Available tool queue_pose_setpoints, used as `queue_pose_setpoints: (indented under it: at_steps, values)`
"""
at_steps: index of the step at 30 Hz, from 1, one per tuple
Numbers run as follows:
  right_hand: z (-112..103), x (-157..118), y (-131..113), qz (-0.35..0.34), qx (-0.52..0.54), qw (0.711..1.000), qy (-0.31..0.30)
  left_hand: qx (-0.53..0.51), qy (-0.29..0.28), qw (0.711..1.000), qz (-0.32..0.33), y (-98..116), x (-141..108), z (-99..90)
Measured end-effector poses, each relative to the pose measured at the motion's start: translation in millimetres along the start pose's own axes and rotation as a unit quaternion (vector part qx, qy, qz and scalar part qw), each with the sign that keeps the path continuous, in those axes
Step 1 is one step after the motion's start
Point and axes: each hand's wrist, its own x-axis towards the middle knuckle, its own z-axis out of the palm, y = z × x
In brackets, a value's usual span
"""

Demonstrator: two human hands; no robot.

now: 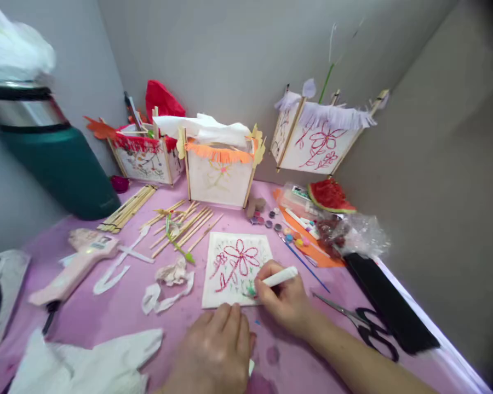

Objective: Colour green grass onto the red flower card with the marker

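White square sheet [233, 282], red flower [241, 258] drawn on it, lies on pink tabletop [121, 313]. Right hand [286, 302] pinches white marker [281, 276] at sheet's 4 o'clock. Left hand [217, 350] at 6 o'clock, fingers [232, 323] close together (whether gripping anything, cannot tell). Around sheet: scissors [350, 314] at 4, glue gun [77, 268] at 9, sticks [195, 229] at 10, orange-fringed box [219, 186] at 12.

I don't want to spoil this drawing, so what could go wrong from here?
The right hand, holding the white marker, could smudge the green strokes beside it. The left hand sits at the near edge of the white sheet, so the sheet might shift. The scissors lie close to the right forearm, which could knock them.
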Motion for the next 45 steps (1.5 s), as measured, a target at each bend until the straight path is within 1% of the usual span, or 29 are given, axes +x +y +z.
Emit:
queue_pose_setpoints:
  at_steps: [7, 10, 17, 23, 27, 29, 33, 41, 45]
  values:
    - [0.8, -2.4, 0.7, -0.022, 0.011, 0.999, 0.024, 0.009, -0.010, 1.000, 0.002, -1.6, 1.2, -0.4]
    - [0.7, -1.4, -1.4, -0.031, 0.019, 0.999, 0.006, 0.007, -0.005, 1.000, 0.003, -0.9, 0.7, -1.4]
    - [3.5, -1.1, -2.5, -0.028, 0.012, 0.999, -0.029, 0.009, -0.022, 1.000, 0.000, -0.2, -1.0, -1.3]
    - [3.5, -0.5, -2.8, -0.027, 0.012, 0.998, -0.047, 0.013, -0.023, 1.000, 0.004, -0.2, 0.8, -1.2]
    - [2.9, 0.4, -4.0, -0.015, 0.023, 0.998, -0.059, 0.015, -0.024, 1.000, 0.002, -0.2, 2.9, -3.3]
    - [2.5, 0.6, -4.2, -0.006, 0.031, 0.998, -0.055, 0.014, -0.025, 1.000, 0.003, -0.2, 3.3, -4.2]
    - [2.4, 0.0, -2.8, -0.001, 0.043, 0.999, -0.027, 0.014, -0.009, 1.000, 0.001, -0.4, 2.3, -3.7]
    - [4.0, -1.5, -0.6, -0.025, 0.010, 0.999, -0.042, 0.015, 0.000, 1.000, -0.001, 0.8, 1.0, 0.3]
    - [3.1, -1.2, -2.2, -0.035, 0.019, 0.999, -0.021, 0.012, -0.002, 1.000, 0.001, 0.8, 1.0, -0.6]
